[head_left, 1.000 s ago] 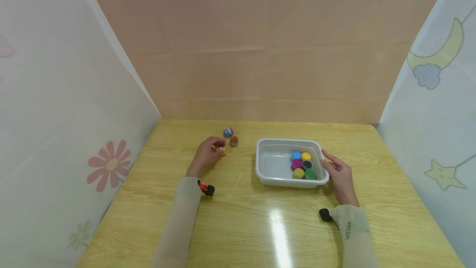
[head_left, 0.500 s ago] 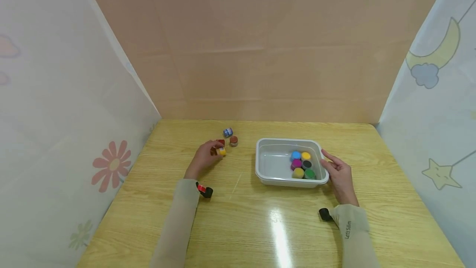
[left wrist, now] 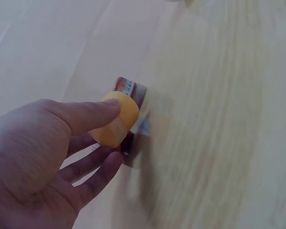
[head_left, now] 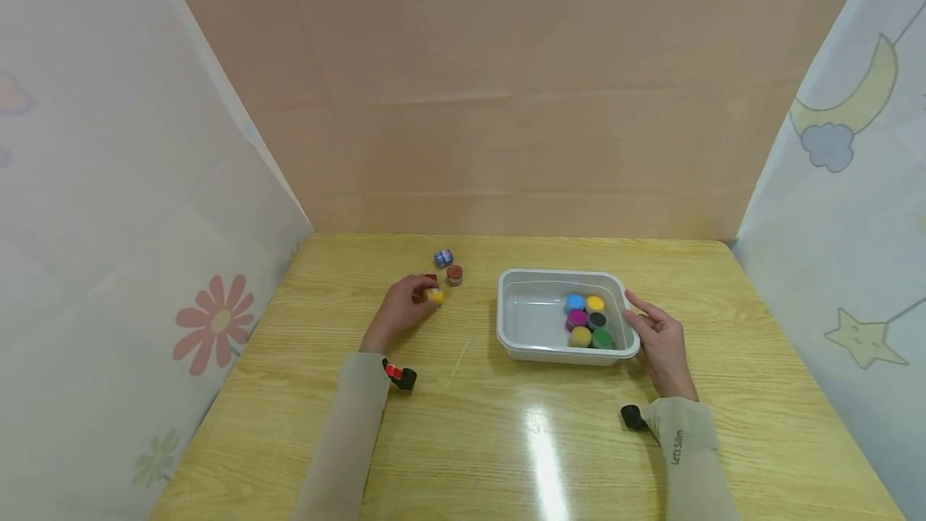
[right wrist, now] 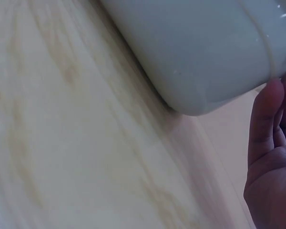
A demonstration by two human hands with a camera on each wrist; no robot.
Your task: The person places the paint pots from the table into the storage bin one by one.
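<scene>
On the far left part of the desk [head_left: 448,424], nearer the far edge than the near one, the left hand [head_left: 400,305] pinches a small yellow pot [left wrist: 115,119] between thumb and fingers; whether its base touches the wood cannot be told. The pot looks light and stiff, likely hard plastic, with smooth round sides that could roll or slip, so a grip across its widest part seems surest. A brown pot [head_left: 454,275], a blue pot [head_left: 444,258] and a partly hidden red thing [head_left: 431,277] lie near it, towards the far edge. Right of the desk's middle, the right hand [head_left: 661,344] grips the rim of a white tub [head_left: 557,272] at its right end. The tub seems light and slightly springy, easily pushed along, and its rim is the natural hold. Six pots [head_left: 576,318] cluster inside at that end, probably free to slide if it tilts.
</scene>
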